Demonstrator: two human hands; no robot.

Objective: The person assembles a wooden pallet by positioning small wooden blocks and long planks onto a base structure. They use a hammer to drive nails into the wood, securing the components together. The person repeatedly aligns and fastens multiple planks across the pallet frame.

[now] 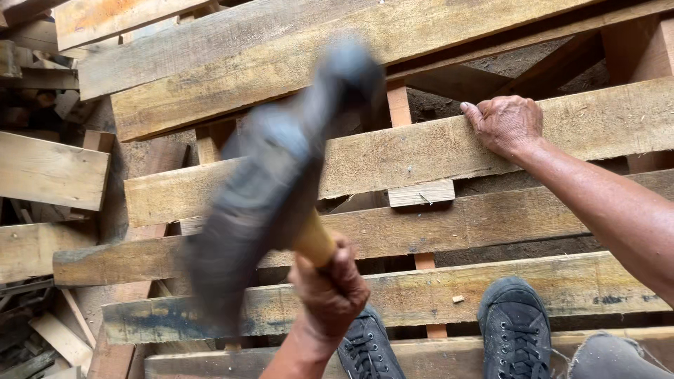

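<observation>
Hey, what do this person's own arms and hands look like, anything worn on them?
Both are bare. The left hand and right hand have no gloves, rings or watch in view. No sleeves show on either forearm; the right forearm is uncovered up to the frame edge. The fingers look dusty.

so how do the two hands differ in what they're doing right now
The left hand is closed in a fist around the wooden handle of a motion-blurred hammer; the right hand lies open on a pallet board. The left hand is low in the view, near the black shoes; the right is higher up. Both are bare.
</observation>
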